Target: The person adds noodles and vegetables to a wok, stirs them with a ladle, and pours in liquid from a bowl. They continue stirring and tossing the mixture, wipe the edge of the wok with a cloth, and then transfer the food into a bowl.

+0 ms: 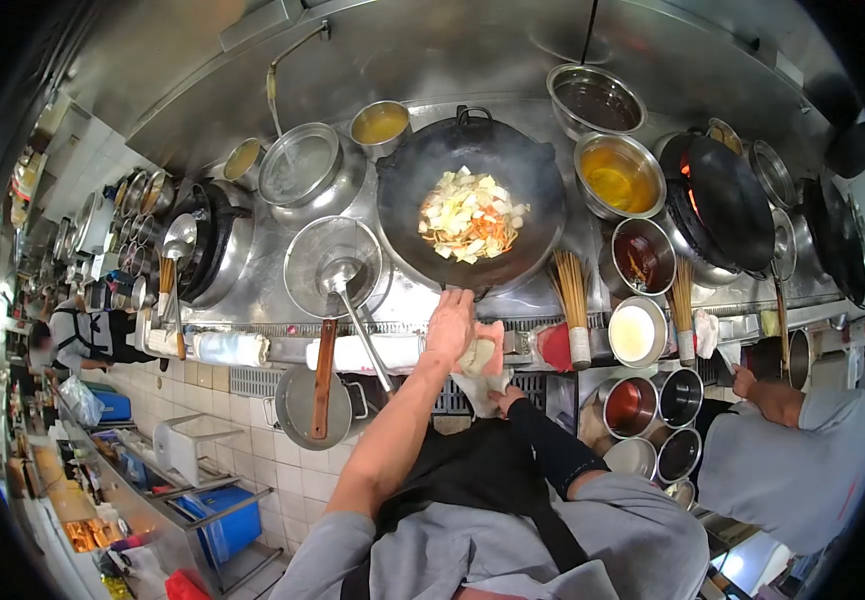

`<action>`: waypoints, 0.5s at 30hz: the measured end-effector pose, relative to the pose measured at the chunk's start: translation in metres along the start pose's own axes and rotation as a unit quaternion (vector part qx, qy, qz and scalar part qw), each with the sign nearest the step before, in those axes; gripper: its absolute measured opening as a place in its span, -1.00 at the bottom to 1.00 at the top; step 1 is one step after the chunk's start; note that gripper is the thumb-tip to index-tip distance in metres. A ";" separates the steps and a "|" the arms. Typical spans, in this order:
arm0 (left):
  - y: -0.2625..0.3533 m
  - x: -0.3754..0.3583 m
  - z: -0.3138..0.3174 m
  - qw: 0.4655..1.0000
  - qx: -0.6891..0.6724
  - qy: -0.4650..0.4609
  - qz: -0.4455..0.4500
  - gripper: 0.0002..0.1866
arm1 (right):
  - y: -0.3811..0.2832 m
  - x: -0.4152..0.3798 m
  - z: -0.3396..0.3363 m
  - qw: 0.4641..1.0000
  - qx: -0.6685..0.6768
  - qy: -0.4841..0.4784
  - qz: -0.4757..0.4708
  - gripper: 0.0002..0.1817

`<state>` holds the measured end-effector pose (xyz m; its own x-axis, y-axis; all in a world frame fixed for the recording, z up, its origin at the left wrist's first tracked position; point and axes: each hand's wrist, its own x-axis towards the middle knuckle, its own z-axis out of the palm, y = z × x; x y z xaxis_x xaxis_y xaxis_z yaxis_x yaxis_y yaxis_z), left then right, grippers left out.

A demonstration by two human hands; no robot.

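A large black wok (543,215) sits on the range in front of me, with chopped pale and orange vegetables (473,215) heaped in its middle. My left hand (451,322) is at the wok's near edge, its fingers closed over the rim; the near handle is hidden beneath it. Lower and to the right, my right hand (505,400) grips a whitish cloth (481,388). A pink-and-pale folded cloth (483,350) lies beside my left hand on the range's front ledge. Left of the wok, a metal ladle (363,330) rests in a wooden-handled strainer (298,270).
Bamboo brushes (571,285) stand right of the wok, near bowls of yellow liquid (618,180) and red sauce (643,255). Flame shows beside another wok (728,205). A co-worker (793,460) in grey stands at my right. A pot (298,410) is below the ledge.
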<state>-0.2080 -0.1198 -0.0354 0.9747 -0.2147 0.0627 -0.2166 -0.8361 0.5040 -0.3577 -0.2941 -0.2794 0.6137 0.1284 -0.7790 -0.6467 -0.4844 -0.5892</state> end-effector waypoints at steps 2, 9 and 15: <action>0.008 0.000 0.000 1.000 0.013 0.000 -0.020 -0.60 | -0.003 -0.005 -0.002 0.999 -0.034 0.001 -0.009 -0.50; 0.007 0.000 0.007 0.999 0.045 -0.010 -0.011 -0.48 | 0.083 0.081 0.052 0.971 -0.182 0.094 -0.126 -0.56; 0.007 0.001 0.016 0.999 0.053 -0.003 -0.008 -0.40 | 0.001 0.029 0.032 0.956 -0.277 0.043 -0.085 -0.53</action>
<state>-0.2094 -0.1338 -0.0458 0.9777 -0.2038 0.0507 -0.2064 -0.8878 0.4113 -0.3552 -0.2628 -0.3091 0.7385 0.1855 -0.6483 -0.2104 -0.8500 -0.4830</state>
